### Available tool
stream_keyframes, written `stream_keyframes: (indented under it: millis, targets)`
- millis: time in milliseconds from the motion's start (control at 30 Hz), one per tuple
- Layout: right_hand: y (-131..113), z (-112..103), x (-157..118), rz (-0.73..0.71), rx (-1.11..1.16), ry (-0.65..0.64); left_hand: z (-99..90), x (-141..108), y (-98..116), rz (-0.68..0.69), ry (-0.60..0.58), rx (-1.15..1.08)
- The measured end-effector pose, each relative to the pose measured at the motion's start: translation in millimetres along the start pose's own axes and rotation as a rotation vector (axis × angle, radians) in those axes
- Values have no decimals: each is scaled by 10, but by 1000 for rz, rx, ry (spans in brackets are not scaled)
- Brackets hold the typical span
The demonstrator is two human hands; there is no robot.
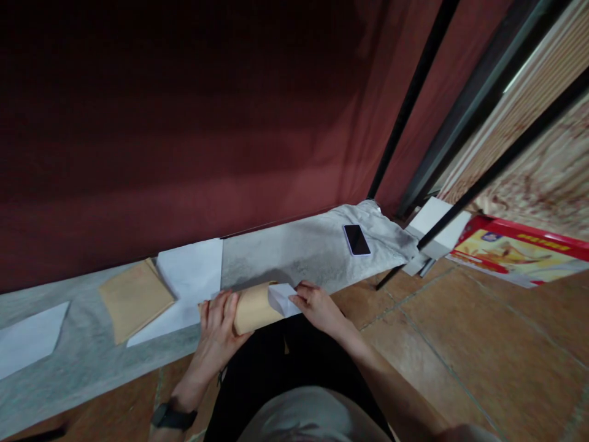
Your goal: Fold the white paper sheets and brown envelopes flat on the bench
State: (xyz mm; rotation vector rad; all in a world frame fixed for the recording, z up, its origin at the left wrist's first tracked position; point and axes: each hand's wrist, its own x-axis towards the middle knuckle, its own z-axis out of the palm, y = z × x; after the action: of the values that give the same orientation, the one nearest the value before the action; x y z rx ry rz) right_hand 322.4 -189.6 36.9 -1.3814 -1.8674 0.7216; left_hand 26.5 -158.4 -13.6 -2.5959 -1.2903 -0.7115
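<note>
A brown paper envelope (257, 309) lies across the near edge of the cloth-covered bench, its right end bulging. My left hand (219, 319) is closed round its left end, fingers on top and thumb below. From the envelope's right end sticks a folded white sheet of paper (282, 299). My right hand (316, 305) pinches the outer edge of that sheet. How deep the sheet sits inside the envelope is hidden.
On the bench's grey cloth (262, 245) lie a stack of brown envelopes (135, 298), white paper (193, 276), another white sheet (32, 337) and a phone (356, 239). Black poles (409, 104) rise at the right. A white box (439, 224) and a red-yellow carton (519, 252) stand beyond.
</note>
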Motion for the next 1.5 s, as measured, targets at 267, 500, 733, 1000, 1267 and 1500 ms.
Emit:
stream_keyframes:
  millis: [267,500,733,1000,1267,1500]
  targets:
    - [-312,57,14,31,-120,192,7,146,87,26,68,-66]
    - [-251,96,77,114,-25,45,-39,224,70,94,18,-94]
    - [-194,188,29,271,84,234,-8,242,113,73,33,-75]
    - [34,242,91,267,239,248,-25,294,57,133,15,-41]
    - [101,223,128,326,247,183,-9,366,-28,167,-10,-46]
    - [171,299,157,388,365,191,40,362,-34,118,-59,-42]
